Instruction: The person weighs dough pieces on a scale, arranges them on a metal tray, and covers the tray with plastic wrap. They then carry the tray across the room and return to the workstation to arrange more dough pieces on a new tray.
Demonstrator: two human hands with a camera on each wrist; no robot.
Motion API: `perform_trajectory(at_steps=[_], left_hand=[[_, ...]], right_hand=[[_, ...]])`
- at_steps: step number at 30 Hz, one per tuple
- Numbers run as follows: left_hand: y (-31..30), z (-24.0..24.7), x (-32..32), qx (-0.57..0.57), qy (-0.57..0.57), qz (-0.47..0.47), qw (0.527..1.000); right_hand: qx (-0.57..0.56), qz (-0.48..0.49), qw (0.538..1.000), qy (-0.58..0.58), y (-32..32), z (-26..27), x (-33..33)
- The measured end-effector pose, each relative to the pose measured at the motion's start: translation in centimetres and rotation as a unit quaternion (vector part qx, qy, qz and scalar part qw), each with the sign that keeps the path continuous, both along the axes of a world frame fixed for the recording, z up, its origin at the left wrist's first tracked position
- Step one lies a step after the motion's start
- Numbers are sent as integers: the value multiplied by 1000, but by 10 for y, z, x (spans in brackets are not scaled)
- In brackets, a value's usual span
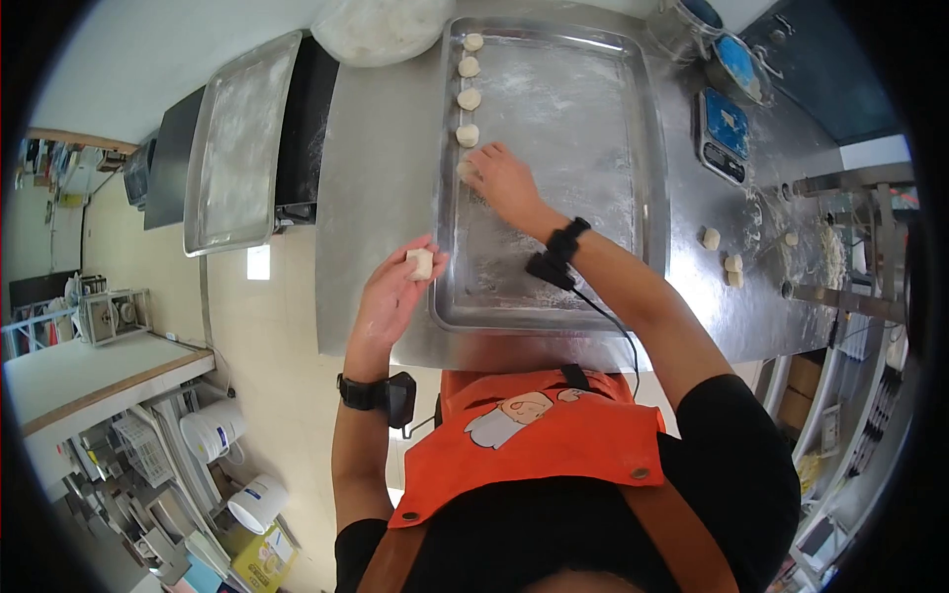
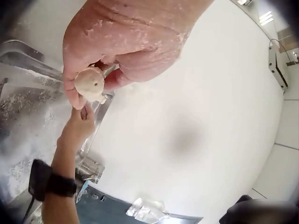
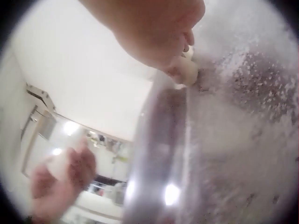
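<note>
In the head view, several dough pieces (image 1: 469, 99) form a column along the left side of a floured metal tray (image 1: 563, 198). At the near end of that column the right hand (image 1: 506, 186) pinches a dough piece (image 1: 467, 172), down at the tray surface; the right wrist view shows its fingers around the dough (image 3: 188, 71). Left of the tray, the left hand (image 1: 390, 296) holds another dough piece (image 1: 420, 264) between thumb and fingers. From the left wrist view, this piece (image 2: 89, 84) is rounded with a small hole in its face.
A blue-topped scale (image 1: 725, 133) stands right of the tray, with loose dough pieces (image 1: 733, 271) and scattered flour on the metal table (image 1: 692, 326). A large bowl (image 1: 381, 30) is at the back left, a second tray (image 1: 242, 148) farther left, and metal containers (image 1: 684, 28) at the back right.
</note>
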State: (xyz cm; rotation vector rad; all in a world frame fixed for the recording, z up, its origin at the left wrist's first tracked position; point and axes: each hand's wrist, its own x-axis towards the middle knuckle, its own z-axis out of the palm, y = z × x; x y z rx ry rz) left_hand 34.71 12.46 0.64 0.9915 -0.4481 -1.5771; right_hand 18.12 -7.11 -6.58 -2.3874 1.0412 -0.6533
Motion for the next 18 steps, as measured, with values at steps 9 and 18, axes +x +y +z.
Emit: perform_trajectory(at_steps=[9,18], left_hand=[[-31,-39,-38,-22,-68,-2,997],[-12,-20,-30,-18,-230,0,973]], right_hand=[[327,45,936,-122,76,70,-20],[118,-7,993,-21,40,17,-12]])
